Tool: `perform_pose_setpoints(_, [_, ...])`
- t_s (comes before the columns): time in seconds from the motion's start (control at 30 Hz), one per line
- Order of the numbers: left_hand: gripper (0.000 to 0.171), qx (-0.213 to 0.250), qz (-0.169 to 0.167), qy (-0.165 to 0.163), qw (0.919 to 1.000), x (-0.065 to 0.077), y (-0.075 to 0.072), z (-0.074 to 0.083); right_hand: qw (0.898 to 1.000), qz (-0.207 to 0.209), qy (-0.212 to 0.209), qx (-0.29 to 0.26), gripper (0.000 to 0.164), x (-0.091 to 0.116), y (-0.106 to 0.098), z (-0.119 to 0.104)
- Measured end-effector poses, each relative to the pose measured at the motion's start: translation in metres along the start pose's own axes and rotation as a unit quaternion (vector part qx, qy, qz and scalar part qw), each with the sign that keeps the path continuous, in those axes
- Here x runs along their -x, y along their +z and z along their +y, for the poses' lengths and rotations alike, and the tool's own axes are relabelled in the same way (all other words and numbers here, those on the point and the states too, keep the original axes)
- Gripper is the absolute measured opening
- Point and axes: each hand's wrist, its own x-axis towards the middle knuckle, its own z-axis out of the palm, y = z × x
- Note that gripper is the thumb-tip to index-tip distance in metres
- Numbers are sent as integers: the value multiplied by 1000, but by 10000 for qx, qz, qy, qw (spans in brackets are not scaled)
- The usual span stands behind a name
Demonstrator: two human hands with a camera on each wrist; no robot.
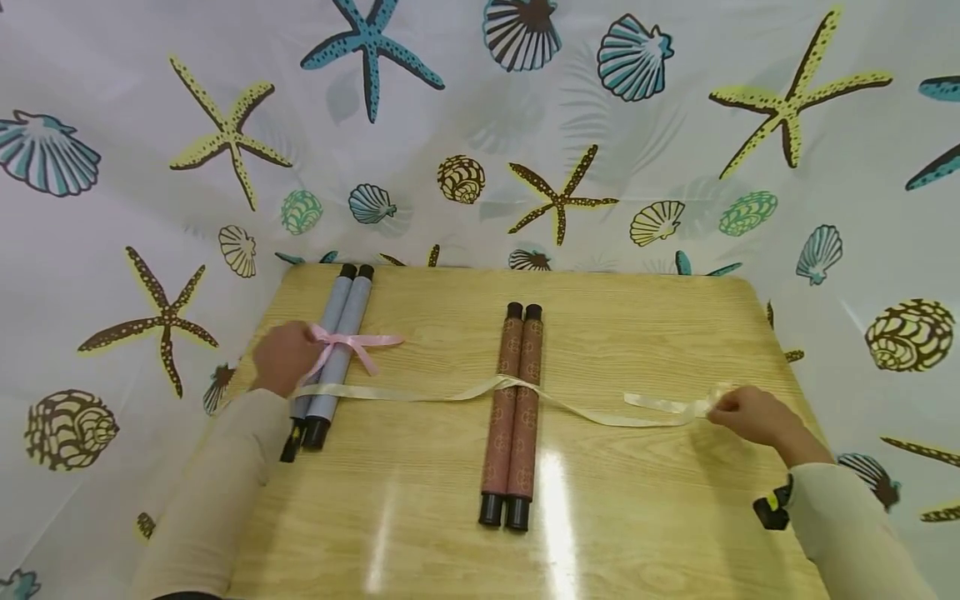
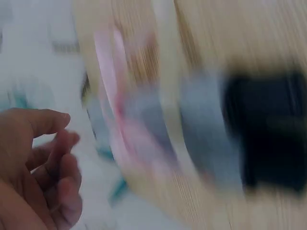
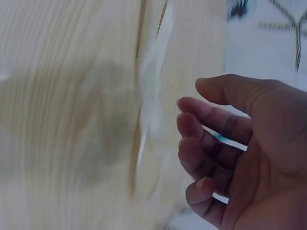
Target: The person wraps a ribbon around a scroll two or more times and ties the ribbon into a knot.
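Observation:
Two brown patterned scrolls (image 1: 498,433) with black end knobs lie side by side mid-table, and a cream ribbon (image 1: 420,393) runs under or around them, out to both sides. Its left stretch crosses two grey-blue scrolls (image 1: 349,321), which are bound by a pink ribbon bow (image 1: 341,340). My left hand (image 1: 287,358) is beside the bow; in the left wrist view its fingers (image 2: 67,167) are loosely curled with nothing in them. Near the cream ribbon's right end hovers my right hand (image 1: 753,415). The right wrist view has its thumb and fingers (image 3: 189,153) apart, the ribbon (image 3: 152,91) beyond them.
The wood-grain table (image 1: 637,517) has rounded far corners. A white curtain (image 1: 420,150) printed with starfish and shells hangs behind it and along both sides. Black straps with small devices show at both wrists.

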Motion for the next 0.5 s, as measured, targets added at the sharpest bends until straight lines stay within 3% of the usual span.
perform_pose_setpoints(0.03, [24,28,-45,454,9990,0,12,21,9998,96,-146,23,27,-5,5,-14])
perform_pose_setpoints(0.1, [21,217,-442,1286,9905,1,40,62,9984,199,-527,-97,24,-16,20,-40])
perform_pose_setpoints(0.2, [25,629,-1305,2154,9657,4,82,110,9950,202,-923,-328,23,-35,47,-77])
perform_pose_setpoints(0.27, [30,928,-1804,2309,9516,8,105,131,9927,240,-1110,-395,23,-48,66,-95])
perform_pose_setpoints(0.33, [31,1142,-2064,2267,9450,11,121,146,9923,324,-1129,-397,25,-58,82,-109])
perform_pose_setpoints(0.5, [26,1354,-2098,1989,9477,18,138,161,9942,697,-814,-120,31,-73,103,-121])
